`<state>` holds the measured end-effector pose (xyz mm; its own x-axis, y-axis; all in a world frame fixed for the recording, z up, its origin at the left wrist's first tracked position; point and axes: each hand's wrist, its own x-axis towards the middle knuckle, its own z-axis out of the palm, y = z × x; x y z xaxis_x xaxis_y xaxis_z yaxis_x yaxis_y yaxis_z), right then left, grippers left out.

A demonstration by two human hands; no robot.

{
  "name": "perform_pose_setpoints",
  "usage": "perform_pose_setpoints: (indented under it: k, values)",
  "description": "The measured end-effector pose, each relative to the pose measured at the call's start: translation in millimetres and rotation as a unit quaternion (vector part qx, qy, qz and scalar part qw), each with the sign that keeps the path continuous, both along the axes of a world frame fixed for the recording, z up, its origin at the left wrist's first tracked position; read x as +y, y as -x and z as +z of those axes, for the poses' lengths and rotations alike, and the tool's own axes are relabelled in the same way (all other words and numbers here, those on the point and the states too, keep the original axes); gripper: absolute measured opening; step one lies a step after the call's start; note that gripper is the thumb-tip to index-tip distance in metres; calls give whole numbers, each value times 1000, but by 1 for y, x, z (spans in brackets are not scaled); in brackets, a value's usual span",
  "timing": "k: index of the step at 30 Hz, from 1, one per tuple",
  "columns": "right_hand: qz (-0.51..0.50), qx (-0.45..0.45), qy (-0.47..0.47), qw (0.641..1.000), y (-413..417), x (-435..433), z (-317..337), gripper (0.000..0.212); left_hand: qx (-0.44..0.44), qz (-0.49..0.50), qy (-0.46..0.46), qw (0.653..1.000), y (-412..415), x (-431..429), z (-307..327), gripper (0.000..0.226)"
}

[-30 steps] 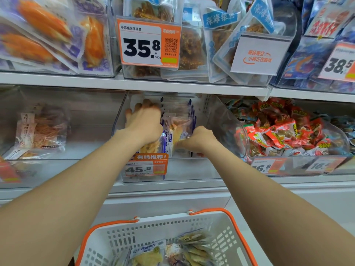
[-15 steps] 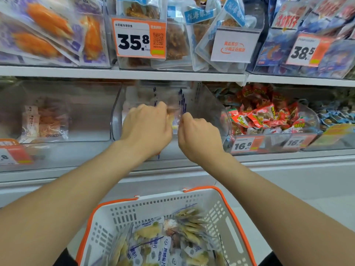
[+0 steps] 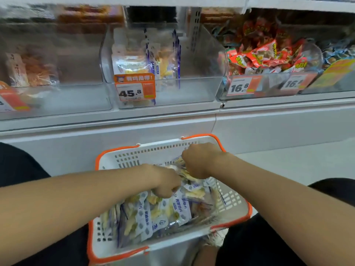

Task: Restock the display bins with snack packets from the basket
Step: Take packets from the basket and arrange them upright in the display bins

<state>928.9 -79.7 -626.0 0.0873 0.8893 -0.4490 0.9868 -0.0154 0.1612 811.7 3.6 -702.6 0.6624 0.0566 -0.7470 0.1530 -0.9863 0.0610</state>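
Observation:
A white basket [image 3: 132, 156] with an orange rim rests on my lap, holding several clear snack packets [image 3: 163, 212] with blue-and-white labels. My left hand [image 3: 165, 181] reaches into the basket, fingers curled down on a packet at the pile's top. My right hand [image 3: 199, 160] is at the basket's far side, fingers closed on a packet there. Above, the clear display bin [image 3: 201, 87] with the 45.8 price tag holds several of the same packets [image 3: 153, 58] standing upright at its left side.
A bin [image 3: 269, 54] of red-wrapped snacks with 16.8 tags is to the right. Another clear bin [image 3: 57, 96] at the left holds an orange shredded snack. A white shelf front [image 3: 172, 120] runs below the bins. Floor shows at the right.
Both hands have dropped from the 45.8 bin down into the basket. The view has tilted downward, so the upper shelf is out of sight.

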Motion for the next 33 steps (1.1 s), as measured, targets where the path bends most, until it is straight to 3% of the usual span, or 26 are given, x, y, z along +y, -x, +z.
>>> perform_pose_setpoints:
  k: [2,4,7,10,13,18,20,22,24,27,30,33]
  values:
    - [4,34,87,996,8,-5,-8,2,34,-32,24,999,11,-11,-25,35]
    - [16,58,133,989,14,-5,-13,7,38,-80,35,995,18,-25,-40,63]
    - [29,63,121,990,19,1,-17,5,18,-145,36,989,21,-41,-54,87]
    - [26,67,80,994,18,9,-15,9,13,-198,16,980,24,-46,-71,94]
    - [24,77,63,995,18,15,-8,14,-38,-239,-3,970,26,-49,-76,85]
    - [20,81,69,994,14,20,-5,20,-115,-283,9,952,24,-39,-76,16]
    - [16,66,67,995,12,19,-2,16,-151,-211,34,965,21,-29,-76,7]
    - [9,34,50,998,8,20,1,9,-174,-65,101,977,16,-16,-66,7]
    - [-11,-5,31,999,2,21,2,11,-202,53,166,964,10,-3,-47,13]
    - [-83,-28,35,996,-7,25,5,16,-283,220,239,903,2,13,-19,17]
    - [-144,-2,50,988,-20,29,17,36,-383,341,225,828,-5,29,3,30]
    - [-197,58,5,979,-35,38,34,15,-451,426,192,761,-15,46,35,36]
